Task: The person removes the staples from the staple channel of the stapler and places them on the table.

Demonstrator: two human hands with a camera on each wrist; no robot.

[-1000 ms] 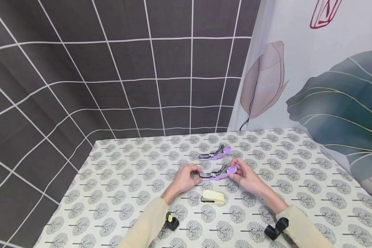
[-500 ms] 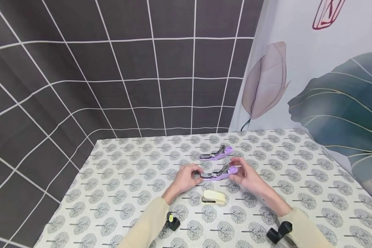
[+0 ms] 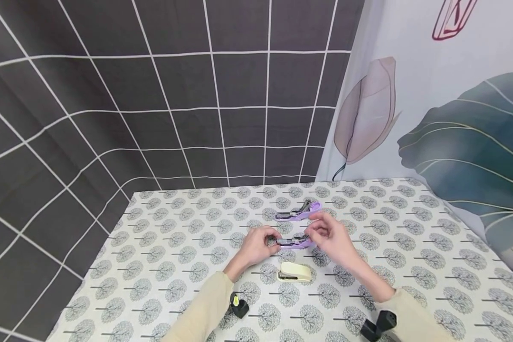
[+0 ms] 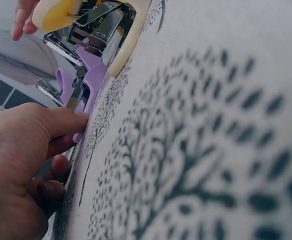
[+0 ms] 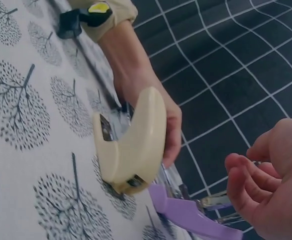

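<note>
My left hand (image 3: 254,245) pinches the left end of the nearer purple stapler (image 3: 295,245), which lies opened out on the cloth. In the left wrist view, the thumb and fingers meet at that stapler's end, and its base (image 4: 94,82) runs away from them. My right hand (image 3: 332,240) hovers over the stapler's right part, covering its purple rounded end in the head view. Its fingers curl loosely, apart from the stapler in both wrist views; nothing shows clearly between them. Behind lies a second opened purple stapler (image 3: 297,214). A cream stapler (image 3: 294,271) rests in front, nearest the person.
A white cloth with tree prints (image 3: 175,266) covers the table. Dark curtain with white grid lines (image 3: 235,128) hangs along the back and left. A pale curtain with leaf prints (image 3: 367,142) hangs at the right. Both wrists wear black camera mounts (image 3: 239,306).
My right hand has left the stapler's purple rounded end and moved left and slightly up, over its middle. The left hand keeps its hold. The other two staplers stay put.
</note>
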